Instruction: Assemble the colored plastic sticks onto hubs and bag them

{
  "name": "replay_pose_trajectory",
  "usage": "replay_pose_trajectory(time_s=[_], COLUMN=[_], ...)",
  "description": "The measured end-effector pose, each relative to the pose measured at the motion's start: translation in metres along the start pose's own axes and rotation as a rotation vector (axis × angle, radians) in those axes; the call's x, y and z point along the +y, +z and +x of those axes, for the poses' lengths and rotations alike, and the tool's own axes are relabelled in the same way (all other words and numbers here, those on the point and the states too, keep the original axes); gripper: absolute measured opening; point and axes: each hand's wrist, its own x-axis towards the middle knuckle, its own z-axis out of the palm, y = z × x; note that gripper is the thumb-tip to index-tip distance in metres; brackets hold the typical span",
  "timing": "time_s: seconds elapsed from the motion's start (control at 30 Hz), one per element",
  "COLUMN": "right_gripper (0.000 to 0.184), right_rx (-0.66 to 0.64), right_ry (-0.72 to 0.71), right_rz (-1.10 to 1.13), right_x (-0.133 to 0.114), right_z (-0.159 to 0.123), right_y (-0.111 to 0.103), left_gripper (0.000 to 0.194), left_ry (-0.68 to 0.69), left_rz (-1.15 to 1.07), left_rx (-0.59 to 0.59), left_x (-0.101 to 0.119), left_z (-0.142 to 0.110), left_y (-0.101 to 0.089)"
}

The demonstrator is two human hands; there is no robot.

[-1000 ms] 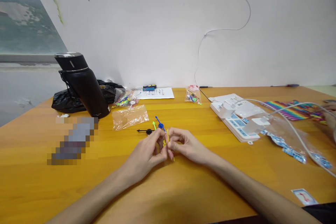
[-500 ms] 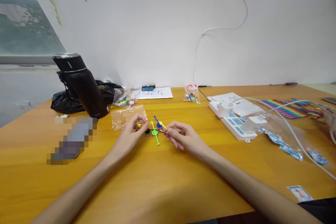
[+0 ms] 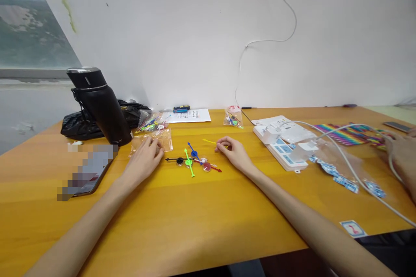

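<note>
Arrows (image 3: 189,162) in black, green, blue and red are grouped, partly crossing, near the middle of the counter (image 3: 182,220), between the left hand (image 3: 145,157) and the right hand (image 3: 234,152). A yellow arrow (image 3: 209,141) is pinched between the thumb and fingers of the right hand, its head pointed left. The left hand is rested, fingers curled, on a clear plastic wrapper (image 3: 167,139); whether anything is gripped under its fingers cannot be told. Toward the far edge, a clear bag of colourful parts (image 3: 152,124), a white sheet (image 3: 199,115) and a smaller bag of parts (image 3: 233,117) are set out. A black bottle (image 3: 105,114) is stood toward the far left corner, with a phone (image 3: 92,171) laid nearer. On the right side, a power strip (image 3: 282,151) is placed, and another person's hand (image 3: 401,156) is seen at the side edge.
</note>
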Motion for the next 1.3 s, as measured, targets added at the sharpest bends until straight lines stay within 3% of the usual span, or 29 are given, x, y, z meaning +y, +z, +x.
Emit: replay_pose_trajectory(time_s=[0.17, 0.43, 0.63, 0.77, 0.9, 1.1, 1.3], right_gripper=[0.023, 0.014, 0.011, 0.021, 0.025, 0.022, 0.020], right_rx=[0.082, 0.071, 0.054, 0.122, 0.163, -0.136, -0.276], right_ry=[-0.020, -0.052, -0.071, -0.081, -0.110, -0.167, -0.217], right_rz=[-0.196, -0.309, -0.301, -0.205, -0.097, 0.046, 0.075], right_x=[0.019, 0.034, 0.033, 0.023, -0.001, -0.041, -0.050], right_z=[0.020, 0.069, 0.079, 0.068, 0.031, -0.026, -0.031], right_y=[-0.002, 0.020, 0.025, 0.025, 0.030, 0.042, 0.046], left_gripper=[0.020, 0.031, 0.031, 0.021, 0.016, 0.021, 0.024], left_ry=[0.075, 0.369, 0.391, 0.287, 0.273, 0.425, 0.335], left_rz=[-0.081, -0.330, -0.427, -0.539, -0.614, -0.618, -0.694], left_rx=[0.047, 0.028, -0.015, -0.052, -0.068, -0.070, -0.022], left_x=[0.017, 0.049, 0.053, 0.057, 0.063, 0.074, 0.074], left_z=[-0.001, -0.015, -0.019, -0.021, -0.024, -0.032, -0.035], left_y=[-0.006, -0.004, 0.000, 0.000, -0.002, -0.003, 0.005])
